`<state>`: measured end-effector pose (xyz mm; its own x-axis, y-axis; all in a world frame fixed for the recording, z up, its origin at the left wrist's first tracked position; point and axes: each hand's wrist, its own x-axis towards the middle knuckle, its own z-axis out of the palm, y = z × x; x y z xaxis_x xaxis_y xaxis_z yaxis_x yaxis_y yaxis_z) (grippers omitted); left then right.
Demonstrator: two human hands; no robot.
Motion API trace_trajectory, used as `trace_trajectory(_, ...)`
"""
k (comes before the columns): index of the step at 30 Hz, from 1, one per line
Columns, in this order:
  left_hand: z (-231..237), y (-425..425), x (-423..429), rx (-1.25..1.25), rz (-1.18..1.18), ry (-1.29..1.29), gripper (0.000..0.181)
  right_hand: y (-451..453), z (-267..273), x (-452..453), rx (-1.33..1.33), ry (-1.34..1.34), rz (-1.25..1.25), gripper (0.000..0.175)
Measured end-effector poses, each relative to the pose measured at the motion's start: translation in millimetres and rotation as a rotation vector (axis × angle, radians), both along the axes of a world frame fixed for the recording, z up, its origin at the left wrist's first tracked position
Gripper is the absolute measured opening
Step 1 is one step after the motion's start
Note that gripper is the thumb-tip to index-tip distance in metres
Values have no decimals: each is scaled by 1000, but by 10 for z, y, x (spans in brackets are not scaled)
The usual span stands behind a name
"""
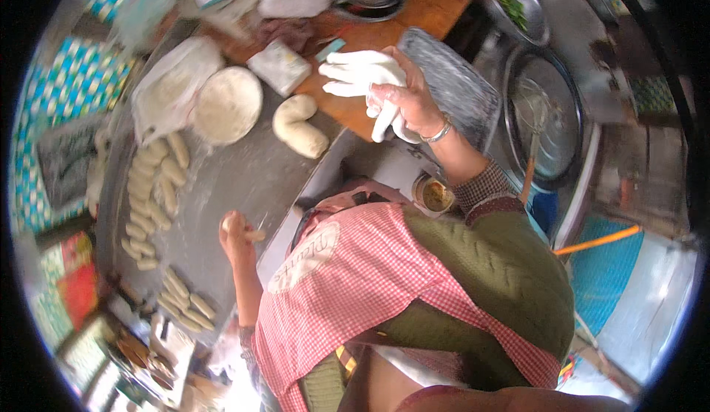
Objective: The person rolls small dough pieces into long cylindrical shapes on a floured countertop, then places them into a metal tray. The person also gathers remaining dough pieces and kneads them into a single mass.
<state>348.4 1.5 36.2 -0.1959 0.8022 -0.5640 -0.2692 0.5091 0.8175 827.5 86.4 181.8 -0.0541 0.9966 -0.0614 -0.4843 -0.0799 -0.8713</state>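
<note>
My right hand, with a bracelet at the wrist, grips a bright white bundle of finger-shaped parts. Glare hides whether these are dough strips or a glove. Low over the near edge of the grey worktop, my left hand holds a small pale dough piece. Beyond it lie rows of short dough rolls, and a smaller group sits towards the lower left. A thick, bent dough log rests near the worktop's upper edge, beside a round floury container.
A plastic bag and a white packet lie near the round container. On the right are a floury grey tray, a jar, a large metal basin with a whisk, and a bowl of greens.
</note>
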Motion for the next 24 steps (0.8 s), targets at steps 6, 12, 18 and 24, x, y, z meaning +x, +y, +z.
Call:
trace_trajectory(6, 199, -24, -357, 24, -84, -214, 30, 195, -258, -1892, 110, -202, 330, 45)
trace_trajectory(12, 93, -166, -698, 16, -32, -166, 37, 220, -219, -2897, 238, -261, 595, 47)
trace_trajectory(18, -289, -342, -1261, 43, 296, -192, 40, 76, -301, -3591, 138, 31, 830, 50)
trace_trajectory(24, -551, -533, -1515, 191, 105, 129, 66, 267, -1089, -3285, 333, -716, 728, 57)
